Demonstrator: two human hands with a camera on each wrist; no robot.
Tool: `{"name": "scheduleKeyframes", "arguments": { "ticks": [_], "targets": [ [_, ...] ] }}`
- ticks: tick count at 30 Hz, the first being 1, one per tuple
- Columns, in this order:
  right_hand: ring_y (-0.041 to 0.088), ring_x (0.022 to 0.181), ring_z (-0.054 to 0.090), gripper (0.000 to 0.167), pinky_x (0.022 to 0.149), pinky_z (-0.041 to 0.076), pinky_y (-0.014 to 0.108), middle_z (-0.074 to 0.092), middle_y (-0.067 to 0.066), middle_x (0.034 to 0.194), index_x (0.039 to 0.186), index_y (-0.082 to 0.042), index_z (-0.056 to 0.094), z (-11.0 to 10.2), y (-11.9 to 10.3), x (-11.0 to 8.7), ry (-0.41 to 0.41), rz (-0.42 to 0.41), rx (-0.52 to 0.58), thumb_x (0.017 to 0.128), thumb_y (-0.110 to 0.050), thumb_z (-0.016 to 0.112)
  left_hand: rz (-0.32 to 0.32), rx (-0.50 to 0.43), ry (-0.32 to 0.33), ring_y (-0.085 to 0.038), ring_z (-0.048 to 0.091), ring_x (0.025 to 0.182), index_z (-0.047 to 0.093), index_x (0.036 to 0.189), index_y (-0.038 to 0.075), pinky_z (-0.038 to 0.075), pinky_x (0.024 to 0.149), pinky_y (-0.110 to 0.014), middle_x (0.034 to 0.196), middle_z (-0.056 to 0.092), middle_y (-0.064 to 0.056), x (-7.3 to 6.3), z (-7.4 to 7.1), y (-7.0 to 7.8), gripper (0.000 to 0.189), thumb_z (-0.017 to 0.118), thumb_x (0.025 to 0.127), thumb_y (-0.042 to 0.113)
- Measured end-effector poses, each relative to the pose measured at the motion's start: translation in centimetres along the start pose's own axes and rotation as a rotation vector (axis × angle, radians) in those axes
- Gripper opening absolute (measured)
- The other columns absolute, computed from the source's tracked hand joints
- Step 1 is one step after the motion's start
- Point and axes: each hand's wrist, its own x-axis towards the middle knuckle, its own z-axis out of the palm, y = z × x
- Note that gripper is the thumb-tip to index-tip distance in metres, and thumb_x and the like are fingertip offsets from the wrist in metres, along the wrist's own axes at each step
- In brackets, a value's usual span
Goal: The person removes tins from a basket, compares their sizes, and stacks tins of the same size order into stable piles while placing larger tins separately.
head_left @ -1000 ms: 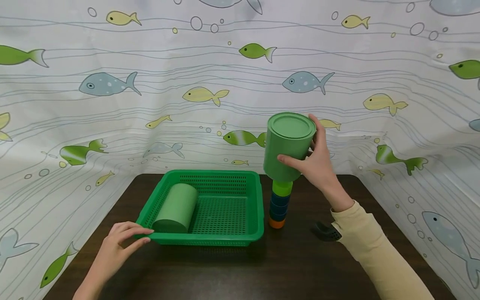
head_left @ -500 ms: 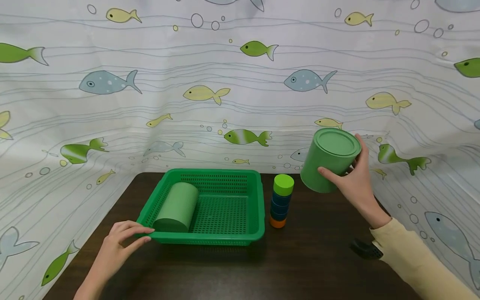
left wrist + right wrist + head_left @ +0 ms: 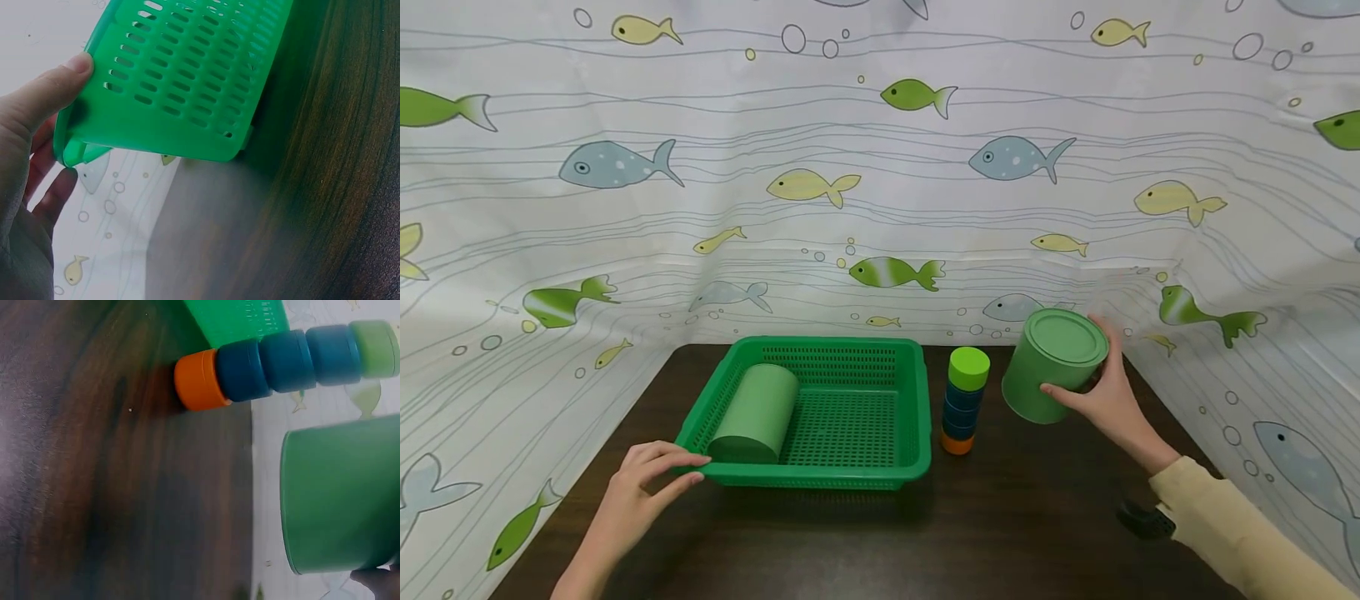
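Note:
My left hand point(image 3: 632, 500) grips the front left corner of a green plastic basket point(image 3: 820, 477). In the left wrist view the thumb lies on the basket's outer wall and the other fingers curl behind its rim. Inside the basket, a light green cylinder point(image 3: 756, 417) lies on its side at the left. My right hand point(image 3: 1108, 400) holds a green lidded canister point(image 3: 1045, 379), thumb on the near side, fingers behind. The canister is slightly tilted above the table. To its left stands a stack of small round pieces point(image 3: 962, 408): orange at the bottom, dark blue between, lime on top.
A dark wood-grain table point(image 3: 865, 550) lies under everything. A white fish-print sheet point(image 3: 880, 200) rises behind and on both sides. Near the right sleeve cuff is a black strap-like piece point(image 3: 1144, 521). The stack stands between the basket and the canister.
My right hand has carried the canister from above the stack to the right, then lower towards the table. The left hand has kept its grip on the basket.

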Motion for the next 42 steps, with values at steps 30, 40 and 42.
{"name": "scheduleKeyframes", "arguments": {
  "ticks": [30, 40, 42],
  "targets": [
    [0.045, 0.135, 0.038, 0.116, 0.097, 0.04, 0.069, 0.031, 0.023, 0.151, 0.159, -0.025, 0.003, 1.8, 4.2, -2.5, -0.158, 0.181, -0.042, 0.078, -0.023, 0.086, -0.014, -0.002, 0.002, 0.003, 0.041, 0.107, 0.078, 0.096, 0.022, 0.027, 0.09, -0.009, 0.095, 0.063, 0.014, 0.0, 0.0, 0.1, 0.044, 0.084, 0.065, -0.009],
    [0.045, 0.133, 0.041, 0.114, 0.097, 0.043, 0.068, 0.032, 0.023, 0.15, 0.158, -0.021, 0.005, 2.6, 4.7, -2.8, -0.149, 0.164, -0.062, 0.078, -0.025, 0.086, -0.011, 0.004, -0.005, 0.005, 0.04, 0.107, 0.078, 0.096, 0.02, 0.027, 0.09, -0.009, 0.095, 0.063, 0.013, 0.0, -0.1, 0.0, 0.041, 0.084, 0.066, -0.007],
    [0.045, 0.132, 0.042, 0.114, 0.097, 0.044, 0.067, 0.033, 0.023, 0.149, 0.158, -0.021, 0.006, 2.7, 4.7, -2.8, -0.152, 0.158, -0.067, 0.077, -0.025, 0.086, -0.012, 0.002, -0.007, 0.005, 0.04, 0.106, 0.078, 0.096, 0.019, 0.027, 0.089, -0.009, 0.095, 0.064, 0.013, 0.0, -0.1, 0.0, 0.04, 0.084, 0.066, -0.007]
  ]
}}
